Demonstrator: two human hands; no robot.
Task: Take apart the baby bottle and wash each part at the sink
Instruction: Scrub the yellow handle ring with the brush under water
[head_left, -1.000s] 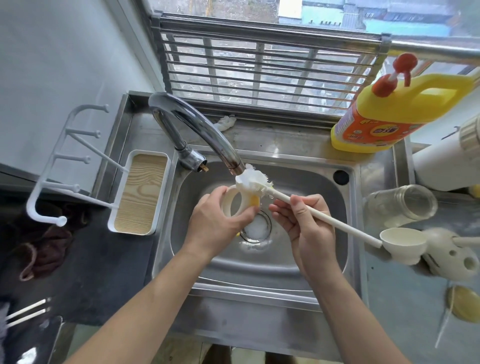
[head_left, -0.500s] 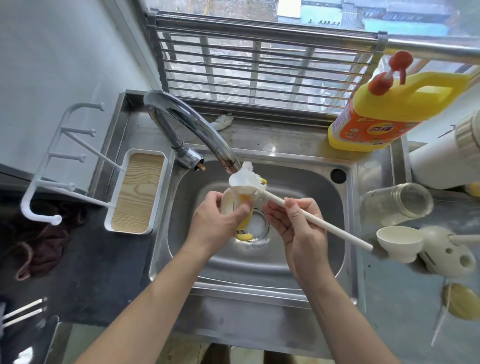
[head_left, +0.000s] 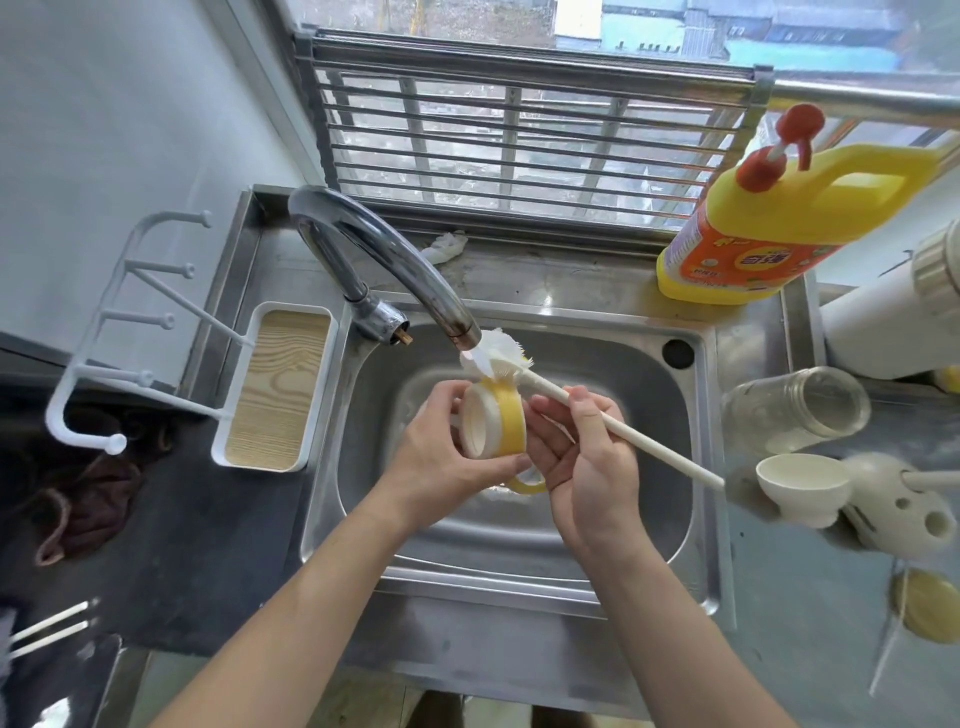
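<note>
Sink basin (head_left: 649, 519) | left hand (head_left: 441, 460) grips yellow collar (head_left: 508, 421) | right hand (head_left: 592, 462) holds brush (head_left: 665, 454) | lower loop (head_left: 527, 487), perhaps handle, half-hidden

Collar (head_left: 506, 421) you hold: yellow band, cream inner ring. Your brush (head_left: 675, 460): white bristles, cream handle. Jug (head_left: 810, 208) at the sink's (head_left: 623, 364) back right corner: yellow, orange label, red pump. Tray (head_left: 280, 384) on the left edge: white rim, pale wood-grain base. Sink is steel grey.
</note>
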